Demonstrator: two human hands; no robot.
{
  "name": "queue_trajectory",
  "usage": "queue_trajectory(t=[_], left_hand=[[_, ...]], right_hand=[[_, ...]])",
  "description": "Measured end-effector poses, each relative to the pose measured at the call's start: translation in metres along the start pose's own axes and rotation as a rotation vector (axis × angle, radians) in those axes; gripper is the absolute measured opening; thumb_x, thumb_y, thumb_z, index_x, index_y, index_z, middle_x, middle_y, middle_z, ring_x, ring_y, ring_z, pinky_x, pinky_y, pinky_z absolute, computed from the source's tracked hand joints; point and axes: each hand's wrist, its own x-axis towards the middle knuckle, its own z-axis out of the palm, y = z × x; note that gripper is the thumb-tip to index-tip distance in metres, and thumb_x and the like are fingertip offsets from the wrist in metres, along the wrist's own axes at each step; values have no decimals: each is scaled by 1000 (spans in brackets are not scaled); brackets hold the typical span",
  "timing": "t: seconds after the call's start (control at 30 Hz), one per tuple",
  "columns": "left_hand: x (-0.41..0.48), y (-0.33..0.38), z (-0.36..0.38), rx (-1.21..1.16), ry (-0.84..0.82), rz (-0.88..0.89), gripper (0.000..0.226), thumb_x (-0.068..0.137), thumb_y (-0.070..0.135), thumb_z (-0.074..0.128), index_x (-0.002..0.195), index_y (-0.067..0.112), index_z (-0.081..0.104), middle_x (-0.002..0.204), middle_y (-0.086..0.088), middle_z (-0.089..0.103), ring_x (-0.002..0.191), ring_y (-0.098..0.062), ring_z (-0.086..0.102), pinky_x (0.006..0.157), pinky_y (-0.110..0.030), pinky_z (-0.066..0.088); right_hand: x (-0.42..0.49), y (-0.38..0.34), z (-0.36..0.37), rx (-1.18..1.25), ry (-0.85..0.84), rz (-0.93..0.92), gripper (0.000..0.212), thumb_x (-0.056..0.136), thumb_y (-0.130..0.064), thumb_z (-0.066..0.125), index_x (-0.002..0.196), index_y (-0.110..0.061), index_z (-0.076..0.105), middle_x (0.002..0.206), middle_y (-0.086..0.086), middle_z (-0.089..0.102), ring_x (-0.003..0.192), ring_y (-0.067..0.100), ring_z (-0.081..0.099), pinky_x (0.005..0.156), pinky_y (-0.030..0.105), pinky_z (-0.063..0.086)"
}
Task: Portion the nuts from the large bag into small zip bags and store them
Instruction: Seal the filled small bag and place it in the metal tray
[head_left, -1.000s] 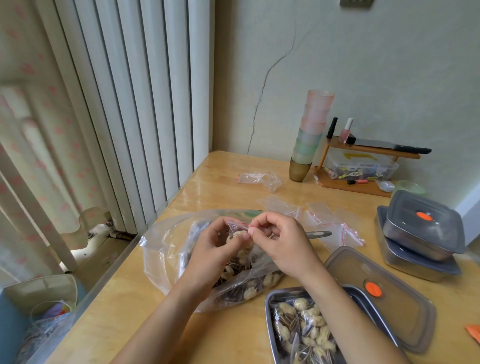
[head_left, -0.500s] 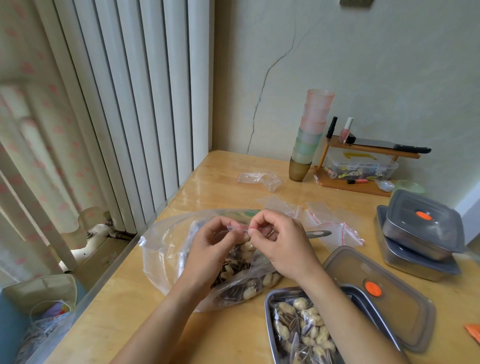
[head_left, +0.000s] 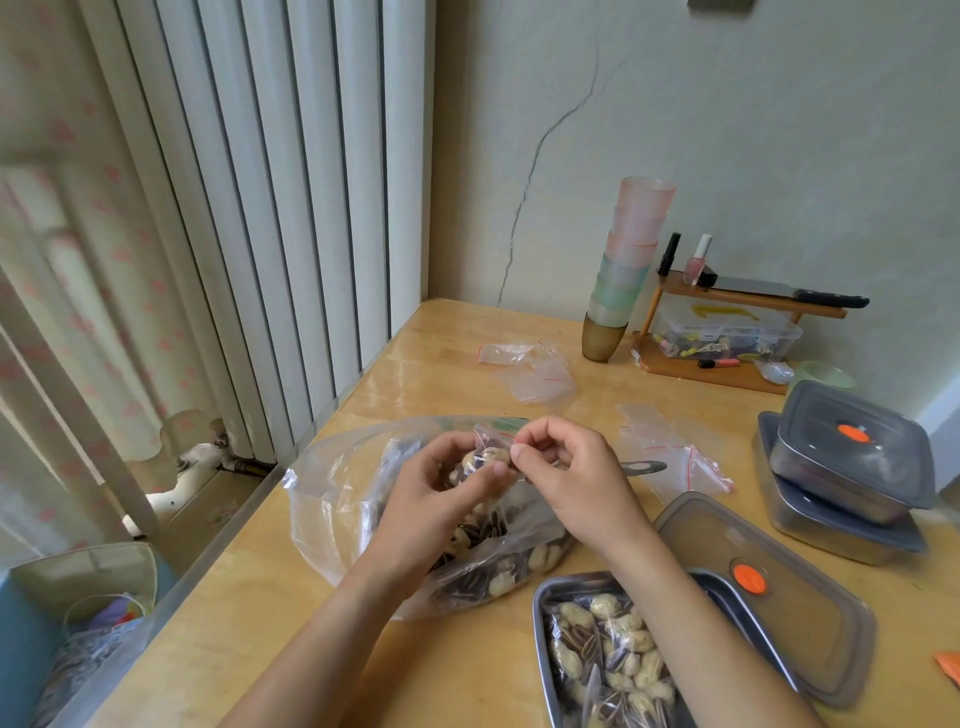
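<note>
Now, over the large clear plastic bag of nuts (head_left: 332, 499) mid-left on the wooden bench (head_left: 249, 623), the left grip (head_left: 441, 493) has dropped to curl round the small red-sealed zip bag (head_left: 488, 449) while the right grip (head_left: 566, 473) pinches its strip's end, so it seems sealed, ready for the steel tray (head_left: 536, 623) lower right.

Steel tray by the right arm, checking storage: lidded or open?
Open. The lid lies beside the steel tray; filled bags show inside.

soft daylight, wide-angle edge distortion
</note>
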Motion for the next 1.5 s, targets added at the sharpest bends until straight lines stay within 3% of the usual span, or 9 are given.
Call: queue_trajectory(t=[0.13,0.3,0.5,0.7,0.97,1.07,1.2,1.3,1.5], left_hand=[[0,-1,0,39,-5,-5,16,94,13,73,110,7,73,107,-12,75,106,-31,72,96,-38,58],[0,0,2,40,9,-6,13,96,8,70,109,7,72,104,-8,75,100,-22,74,87,-26,58],[0,-1,1,49,3,-11,13,96,10,69,109,7,70,107,-11,74,104,-26,73,91,-31,58],[-2,2,3,76,-18,26,13,96,5,68,108,1,68,107,-15,73,99,-16,71,83,-21,55],[-4,4,5,26,16,22,25,94,7,72,113,9,56,114,-14,70,102,-22,71,79,-24,56],[-5,6,5,20,4,41,20,94,4,69,110,4,57,111,-15,70,94,-15,71,75,-21,55],[-5,6,4,27,-22,34,19,95,4,69,110,4,57,107,-8,72,87,-8,68,71,-20,54],[-4,4,3,51,-46,32,20,95,6,70,110,6,58,105,-4,72,91,-9,67,74,-21,54],[-3,2,3,86,-50,32,20,94,5,70,110,8,59,109,-7,72,98,-13,66,79,-24,54]], right_hand=[[1,1,1,-26,-30,11,12,93,-17,72,83,-24,72,79,-6,71,75,8,64,76,35,56],[1,2,1,-31,-20,14,13,93,-17,72,83,-25,73,78,-7,72,74,6,64,74,30,55],[2,5,2,-37,-21,8,13,94,-18,72,83,-25,72,77,-10,72,75,9,65,75,33,55],[2,4,2,-85,-32,-12,15,94,-16,69,81,-22,67,74,-4,66,69,8,58,67,27,49],[2,5,2,-88,-22,-20,16,93,-17,68,79,-23,66,72,-9,65,69,6,57,66,23,48],[2,5,2,-38,-25,2,14,93,-19,69,80,-24,69,75,-9,67,72,7,60,70,24,50],[1,6,3,14,-50,37,8,93,-23,71,86,-22,72,81,-1,72,76,10,64,76,36,55],[1,4,2,40,-47,47,9,94,-20,71,85,-20,73,77,-1,73,73,10,65,76,40,57],[0,4,2,32,-56,59,11,93,-19,68,81,-19,70,70,-5,68,68,10,59,69,35,52]])
